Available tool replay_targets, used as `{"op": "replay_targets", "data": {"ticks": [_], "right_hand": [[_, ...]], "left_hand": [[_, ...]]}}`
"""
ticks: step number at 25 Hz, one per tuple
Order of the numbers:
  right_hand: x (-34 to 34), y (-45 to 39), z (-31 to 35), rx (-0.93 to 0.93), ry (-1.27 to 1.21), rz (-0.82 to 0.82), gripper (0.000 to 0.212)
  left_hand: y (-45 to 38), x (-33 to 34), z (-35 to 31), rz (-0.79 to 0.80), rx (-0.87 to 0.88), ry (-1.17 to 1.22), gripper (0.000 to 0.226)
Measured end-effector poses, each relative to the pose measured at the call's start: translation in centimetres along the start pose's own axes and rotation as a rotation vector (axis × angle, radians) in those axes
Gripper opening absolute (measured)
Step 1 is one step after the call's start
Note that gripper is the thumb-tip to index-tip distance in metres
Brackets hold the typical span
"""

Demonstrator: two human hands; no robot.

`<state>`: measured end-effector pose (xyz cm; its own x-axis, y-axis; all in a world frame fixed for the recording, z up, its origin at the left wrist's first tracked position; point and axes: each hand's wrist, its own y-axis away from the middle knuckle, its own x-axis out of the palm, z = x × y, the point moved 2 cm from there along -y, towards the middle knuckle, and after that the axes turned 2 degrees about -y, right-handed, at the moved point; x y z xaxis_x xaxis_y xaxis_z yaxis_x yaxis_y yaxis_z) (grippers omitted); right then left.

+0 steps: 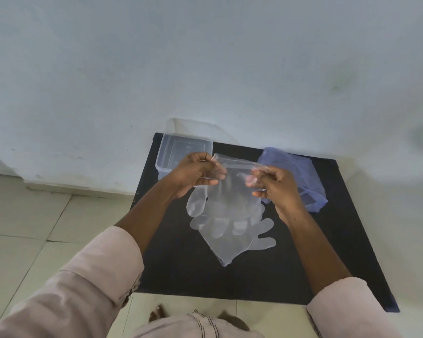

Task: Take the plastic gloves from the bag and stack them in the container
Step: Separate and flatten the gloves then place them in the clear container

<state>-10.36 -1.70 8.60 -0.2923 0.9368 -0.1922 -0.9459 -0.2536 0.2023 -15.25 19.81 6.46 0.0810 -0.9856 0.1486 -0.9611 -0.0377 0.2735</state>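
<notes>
Both hands hold one clear plastic glove (232, 191) by its cuff, above the black table. My left hand (195, 173) pinches the cuff's left corner and my right hand (274, 186) pinches the right corner. The glove hangs fingers down, its thumb at the lower left. Under it more clear gloves (235, 237) lie flat on the table, fingers spread. The clear plastic container (164, 154) stands at the table's far left corner, partly behind my left hand. The blue translucent bag (305, 176) lies crumpled at the far right, behind my right hand.
The black table (181, 269) stands against a pale blue-white wall (205, 57). Cream floor tiles (34, 228) surround it on the left and front. My pale pink sleeves and a foot show at the bottom edge.
</notes>
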Motion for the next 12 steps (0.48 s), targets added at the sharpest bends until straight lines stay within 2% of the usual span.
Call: {"op": "replay_targets", "data": {"ticks": [4,8,12], "right_hand": [[2.7,0.3,0.3,0.031,-0.014,0.026,0.018],[4.9,-0.4,0.9,0.047,-0.054,0.054,0.017],[6.8,-2.0,1.2,0.040,-0.136,0.056,0.016]], "left_hand": [[0.9,-2.7,0.7,-0.014,-0.011,0.004,0.003],[1.3,-4.6,0.3,-0.054,0.000,-0.015,0.023],[0.7,-6.4,-0.3,-0.112,-0.016,-0.039,0.022]]}}
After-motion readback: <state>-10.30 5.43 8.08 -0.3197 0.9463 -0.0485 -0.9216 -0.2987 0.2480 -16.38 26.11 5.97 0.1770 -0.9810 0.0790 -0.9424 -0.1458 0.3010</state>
